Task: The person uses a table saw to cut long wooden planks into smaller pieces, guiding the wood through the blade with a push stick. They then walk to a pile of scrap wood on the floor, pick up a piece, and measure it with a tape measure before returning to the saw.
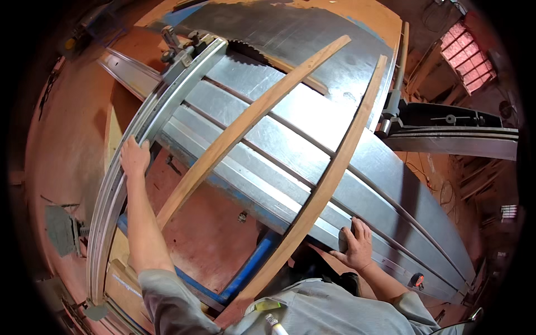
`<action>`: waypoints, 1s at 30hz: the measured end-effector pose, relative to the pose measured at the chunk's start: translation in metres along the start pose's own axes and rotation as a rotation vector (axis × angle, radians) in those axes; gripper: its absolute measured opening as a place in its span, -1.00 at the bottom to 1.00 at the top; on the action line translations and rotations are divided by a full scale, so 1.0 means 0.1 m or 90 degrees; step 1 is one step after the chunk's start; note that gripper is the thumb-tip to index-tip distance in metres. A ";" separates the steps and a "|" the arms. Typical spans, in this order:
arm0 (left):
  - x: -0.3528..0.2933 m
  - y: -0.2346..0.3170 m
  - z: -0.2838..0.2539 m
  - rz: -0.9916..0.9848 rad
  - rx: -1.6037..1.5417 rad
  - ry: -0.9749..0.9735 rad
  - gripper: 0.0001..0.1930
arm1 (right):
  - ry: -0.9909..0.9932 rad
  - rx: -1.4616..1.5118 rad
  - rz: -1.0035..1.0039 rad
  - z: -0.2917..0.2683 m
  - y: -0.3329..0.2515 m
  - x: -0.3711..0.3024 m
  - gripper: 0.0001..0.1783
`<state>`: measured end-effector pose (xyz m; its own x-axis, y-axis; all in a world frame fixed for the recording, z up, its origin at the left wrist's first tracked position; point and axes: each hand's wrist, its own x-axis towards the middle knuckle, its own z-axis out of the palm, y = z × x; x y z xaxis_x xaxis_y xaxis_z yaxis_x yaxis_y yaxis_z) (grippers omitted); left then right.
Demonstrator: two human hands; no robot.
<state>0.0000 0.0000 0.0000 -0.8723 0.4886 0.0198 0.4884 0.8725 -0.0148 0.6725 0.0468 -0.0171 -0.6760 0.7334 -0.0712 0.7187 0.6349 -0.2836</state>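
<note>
My left hand [134, 158] is on the long metal fence [181, 89], fingers over one side and thumb on the other. My right hand [357, 245] is closed round a dark knob [343, 240] at the near edge of the ribbed metal sliding table [290, 162]. Two long wooden strips lie across this table. One strip [245, 123] slants from beside my left forearm toward the far side. The other strip [329, 181] runs from in front of my body to the far right. A toothed saw blade [245, 52] shows beyond the fence's far end.
A flip stop [177, 53] is mounted on the fence. Near the table's right end sits a small black-and-red tape measure [417, 280]. A blue frame [251, 268] stands below the table. A short wooden offcut [315, 85] lies near the blade. At right extends a metal rail [452, 142].
</note>
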 end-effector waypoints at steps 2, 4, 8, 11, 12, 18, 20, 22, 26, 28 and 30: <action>0.00 -0.03 0.02 0.013 -0.006 0.026 -0.31 | 0.004 -0.009 -0.010 -0.03 -0.04 0.02 -0.14; -0.09 0.07 0.02 0.025 -0.017 0.029 -0.30 | 0.014 -0.011 -0.009 -0.07 0.01 -0.01 -0.15; -0.13 0.12 -0.01 0.042 -0.014 0.012 -0.24 | 0.021 -0.021 -0.013 -0.10 0.07 -0.06 -0.15; -0.18 0.06 -0.09 0.055 -0.029 -0.017 -0.19 | 0.025 -0.013 -0.015 -0.09 0.08 -0.12 -0.14; -0.16 -0.04 -0.10 0.058 -0.018 0.000 -0.16 | 0.027 -0.006 -0.021 -0.07 0.05 -0.11 -0.13; -1.82 0.62 -0.36 0.246 -0.248 0.021 -0.28 | 0.037 -0.010 -0.024 0.00 0.07 -0.24 -0.13; -2.75 0.72 -0.44 0.318 -0.315 -0.054 -0.31 | 0.032 -0.007 -0.013 0.00 0.08 -0.25 -0.14; -3.70 0.75 -0.57 0.313 -0.346 -0.126 -0.33 | 0.047 0.000 -0.014 -0.02 0.10 -0.25 -0.16; -4.81 0.46 -0.57 0.241 -0.375 -0.169 -0.37 | 0.127 0.127 -0.076 -0.01 0.04 -0.41 -0.26; -5.12 0.26 -0.46 0.178 -0.408 -0.122 -0.38 | 0.080 0.205 -0.209 -0.05 -0.12 -0.60 -0.38; -5.38 0.26 -0.52 0.167 -0.352 -0.092 -0.40 | -0.061 0.321 -0.246 0.22 -0.26 -0.86 -0.51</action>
<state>0.4836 -0.2403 0.0410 -0.6971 0.7152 -0.0495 0.5939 0.6148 0.5190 0.7081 -0.0378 -0.0246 -0.8993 0.4347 0.0486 0.2704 0.6398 -0.7194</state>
